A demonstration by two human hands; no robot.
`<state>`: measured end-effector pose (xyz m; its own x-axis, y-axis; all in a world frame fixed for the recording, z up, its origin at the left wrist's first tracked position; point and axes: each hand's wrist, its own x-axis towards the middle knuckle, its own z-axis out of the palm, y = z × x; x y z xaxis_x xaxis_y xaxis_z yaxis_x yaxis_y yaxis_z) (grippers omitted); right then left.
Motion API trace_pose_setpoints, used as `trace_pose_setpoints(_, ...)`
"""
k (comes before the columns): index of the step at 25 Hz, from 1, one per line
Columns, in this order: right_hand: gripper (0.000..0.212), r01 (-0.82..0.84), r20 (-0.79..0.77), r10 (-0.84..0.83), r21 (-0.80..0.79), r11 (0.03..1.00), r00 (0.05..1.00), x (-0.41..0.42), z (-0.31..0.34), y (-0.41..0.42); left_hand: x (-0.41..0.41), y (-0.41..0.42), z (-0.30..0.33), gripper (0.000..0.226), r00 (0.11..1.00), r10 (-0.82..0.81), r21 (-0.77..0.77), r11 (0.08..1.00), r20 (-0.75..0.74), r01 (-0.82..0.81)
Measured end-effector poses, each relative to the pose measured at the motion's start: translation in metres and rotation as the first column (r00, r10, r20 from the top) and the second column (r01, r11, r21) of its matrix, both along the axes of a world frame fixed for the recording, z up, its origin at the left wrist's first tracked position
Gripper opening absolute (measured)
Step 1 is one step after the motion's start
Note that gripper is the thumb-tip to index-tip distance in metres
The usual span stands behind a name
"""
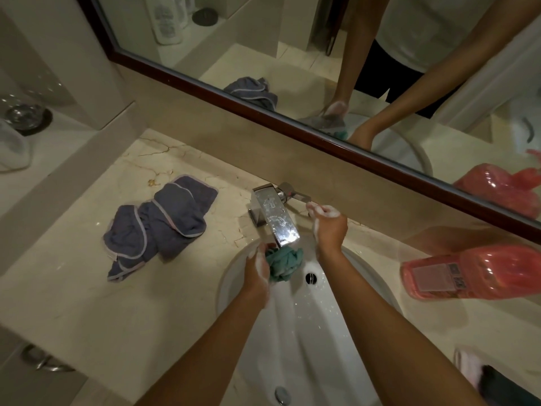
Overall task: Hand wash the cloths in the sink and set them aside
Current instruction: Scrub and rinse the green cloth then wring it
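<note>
Teal cloth (283, 264) bunched in left grip (257, 269); right grip (329, 227) on tap lever (298, 196).

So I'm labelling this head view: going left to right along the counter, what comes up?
grey cloths → left hand gripping the teal cloth → right hand at the tap lever → pink bottle
</note>
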<state>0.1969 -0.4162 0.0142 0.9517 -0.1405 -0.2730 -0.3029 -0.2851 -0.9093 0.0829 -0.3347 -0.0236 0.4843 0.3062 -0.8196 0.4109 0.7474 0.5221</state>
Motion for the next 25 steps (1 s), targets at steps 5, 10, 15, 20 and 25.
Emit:
trace_pose_setpoints(5, 0.01, -0.041, -0.104, 0.051, 0.089, 0.995, 0.993, -0.029, -0.01, -0.01, -0.002, -0.002, -0.004, 0.029, 1.0, -0.016, 0.018, 1.0, 0.026, 0.016)
trace_pose_setpoints(10, 0.027, -0.011, -0.312, 0.116, 0.319, 0.948, 0.943, -0.069, -0.027, -0.008, 0.0, -0.012, -0.011, 0.031, 0.995, 0.01, 0.094, 0.995, 0.1, -0.019)
trace_pose_setpoints(15, 0.028, 0.135, -0.44, 0.122, 0.51, 0.849, 0.89, -0.087, -0.039, 0.0, 0.001, -0.02, -0.021, 0.029, 0.991, -0.008, 0.256, 0.966, 0.136, -0.027)
trace_pose_setpoints(20, 0.025, 0.208, -0.484, 0.079, 0.512, 0.834, 0.871, -0.098, -0.059, 0.002, 0.003, -0.022, -0.034, 0.021, 0.991, -0.069, 0.394, 0.919, 0.115, 0.019)
trace_pose_setpoints(25, 0.036, 0.141, -0.553, 0.176, 0.484, 0.864, 0.814, -0.103, -0.081, -0.003, 0.008, -0.023, -0.049, 0.031, 0.984, -0.121, 0.483, 0.874, 0.13, 0.044)
